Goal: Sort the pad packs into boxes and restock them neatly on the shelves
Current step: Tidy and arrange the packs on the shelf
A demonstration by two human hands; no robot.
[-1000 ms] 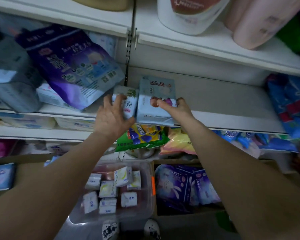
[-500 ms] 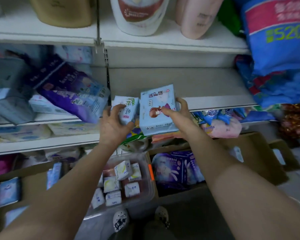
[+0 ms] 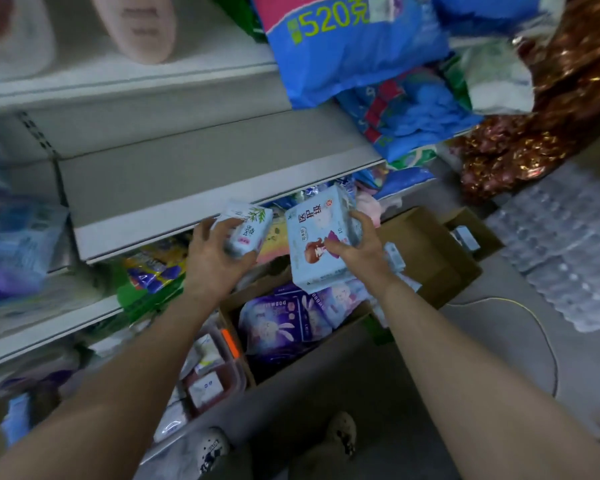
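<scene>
Showing pale blue with a red-haired cartoon girl on the larger pad pack point(image 3: 317, 244); green leaf sprig on the smaller pad pack point(image 3: 248, 225).

The small pad pack point(image 3: 245, 227) in the left hand point(image 3: 211, 258) and the larger pad pack point(image 3: 317, 244) in the right hand point(image 3: 360, 244) both look like soft printed plastic film with a slight sheen. The shelf point(image 3: 201, 183) is smooth, matt, painted metal in pale grey. The open box point(image 3: 426, 251) on the floor is plain brown cardboard, matt and a little rough. The purple packs point(image 3: 278, 323) inside the nearer box are glossy film. The tub point(image 3: 219, 375) is clear, smooth plastic. The big blue bag point(image 3: 354, 46) is shiny plastic. The wrapped bottles point(image 3: 568, 251) sit under crinkled clear film.
</scene>
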